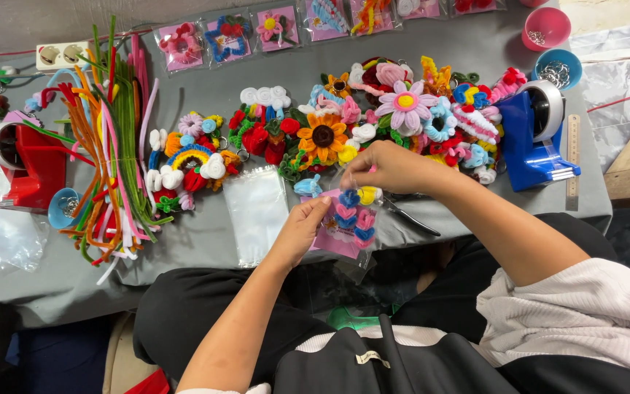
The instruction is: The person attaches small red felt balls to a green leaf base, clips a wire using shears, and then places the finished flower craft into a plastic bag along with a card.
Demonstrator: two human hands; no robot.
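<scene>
1. Both hands share one grip: the left hand (302,228) pinches the lower edge of a pink card (337,232) in a clear bag, and the right hand (386,166) closes its fingertips on the bag's top, at the yellow end of a pipe-cleaner charm (356,211) of blue and pink hearts.
2. That card sits over the near edge of the desk (205,241), just below the sunflower (322,136).
3. Done, as far as I can judge: a row of bagged pieces (227,38) lies at the far edge, well beyond the sunflower.
4. Left, it seems: a heap of loose flowers and charms (432,117) spreads to both sides of the sunflower, none bagged.
5. Empty clear bags (257,208) lie just left of the sunflower, nearer the person.
6. Raw pipe cleaners (111,146) lie far left of it, beside a red tape dispenser (27,164); a blue dispenser (534,138) stands to its right.
7. Pliers (410,217) lie under the right wrist.
</scene>
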